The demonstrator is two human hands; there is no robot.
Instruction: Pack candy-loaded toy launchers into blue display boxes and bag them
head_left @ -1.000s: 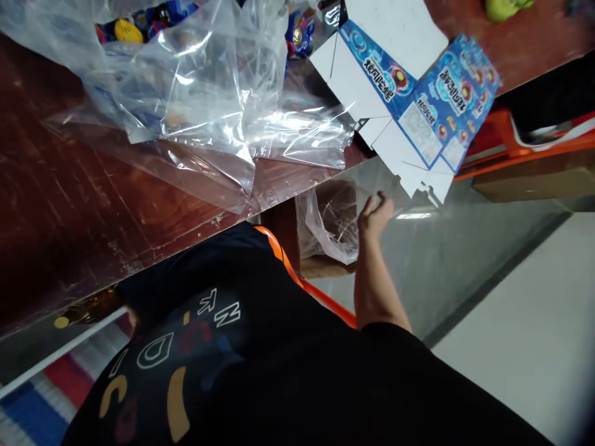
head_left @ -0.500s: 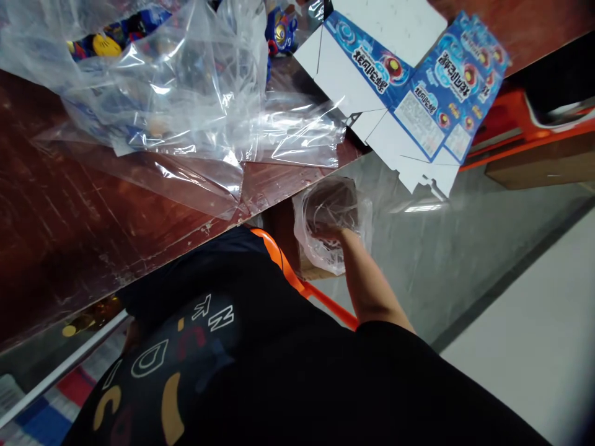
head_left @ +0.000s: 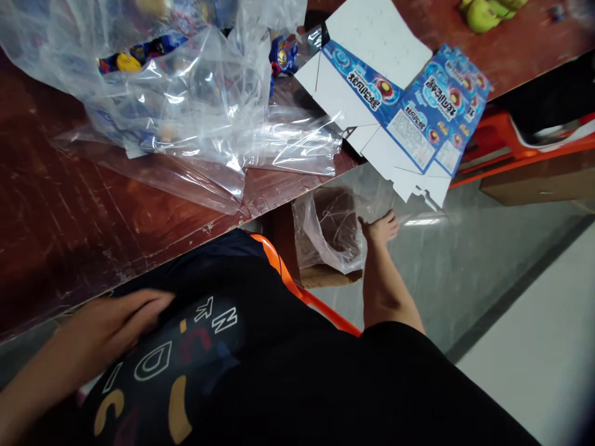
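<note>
The plastic liner (head_left: 329, 249) in the cardboard box (head_left: 325, 277) lies just left of the nearer right hand (head_left: 382, 227), its fingers slightly parted; the left hand (head_left: 114, 322), fingers together, is before the black T-shirt (head_left: 288, 378). Any hold cannot be told.

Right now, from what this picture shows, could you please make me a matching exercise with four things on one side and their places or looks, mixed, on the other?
Things:
1. Left hand
2. Right hand
3. Carton
4. Card sheet

Places or looks:
A. Blue and white, reaching past the edge of the table
B. Brown, with a clear plastic liner
C. In front of the black shirt
D. Beside the liner, against the grey floor

Right pairs: 1-C, 2-D, 3-B, 4-A
</note>
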